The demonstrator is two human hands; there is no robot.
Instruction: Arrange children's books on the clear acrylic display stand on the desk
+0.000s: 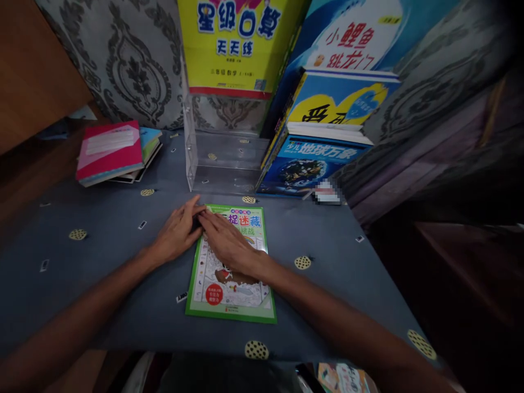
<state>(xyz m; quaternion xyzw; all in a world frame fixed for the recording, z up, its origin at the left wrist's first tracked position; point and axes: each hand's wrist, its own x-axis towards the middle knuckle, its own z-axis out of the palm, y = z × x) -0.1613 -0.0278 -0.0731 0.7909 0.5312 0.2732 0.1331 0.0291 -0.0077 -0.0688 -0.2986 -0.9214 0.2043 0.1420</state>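
The green book [241, 297] lies flat, partly hidden under the right hand [229, 240], whose straight fingers grip nothing. The left hand [178, 229], loosely open, touches its top corner. Behind stand a clear rack [229, 177] and big books [303, 169].

1. The single head camera looks forward and down across the worktop [118, 224].
2. It sits high over the near edge, close enough for both forearms [327, 305] to reach in from the lower corners and the hands [227, 243] to fall near the centre.
3. Standing books [305, 169] on the far side run past the frame's top.
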